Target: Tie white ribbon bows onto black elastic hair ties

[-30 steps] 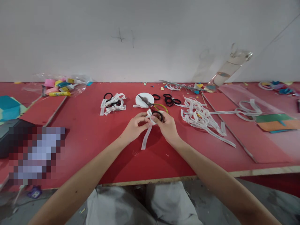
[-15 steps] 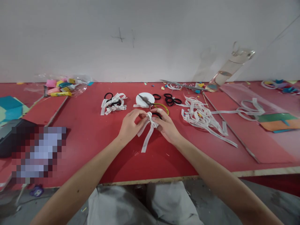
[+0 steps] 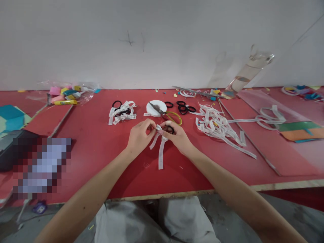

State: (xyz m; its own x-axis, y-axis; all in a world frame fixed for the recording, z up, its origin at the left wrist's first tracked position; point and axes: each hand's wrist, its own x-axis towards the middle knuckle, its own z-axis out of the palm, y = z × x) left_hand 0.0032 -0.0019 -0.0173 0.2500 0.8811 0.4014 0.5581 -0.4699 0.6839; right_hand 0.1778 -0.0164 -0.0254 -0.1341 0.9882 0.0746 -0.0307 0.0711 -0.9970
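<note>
Between my two hands, above the red table, is a white printed ribbon (image 3: 161, 153) tied round a black hair tie (image 3: 170, 129). My left hand (image 3: 140, 136) pinches the ribbon's loop at its left side. My right hand (image 3: 180, 136) grips the hair tie and the ribbon's knot, its thumb across the knot and partly hiding it. Two ribbon tails hang down below the fingers. Just beyond my hands, scissors with yellow handles (image 3: 174, 117) lie across a white ribbon spool (image 3: 152, 107).
Left of the spool are hair ties with white bows (image 3: 123, 111). Several plain black hair ties (image 3: 186, 108) lie right of it, near a tangled ribbon heap (image 3: 215, 121). A clear bottle (image 3: 244, 79) leans against the wall. A pixelated device (image 3: 44, 165) lies at left.
The ribbon tails have swung to the right and hang straighter. My left fingers have drawn slightly left with the loop, and my right thumb now covers the knot.
</note>
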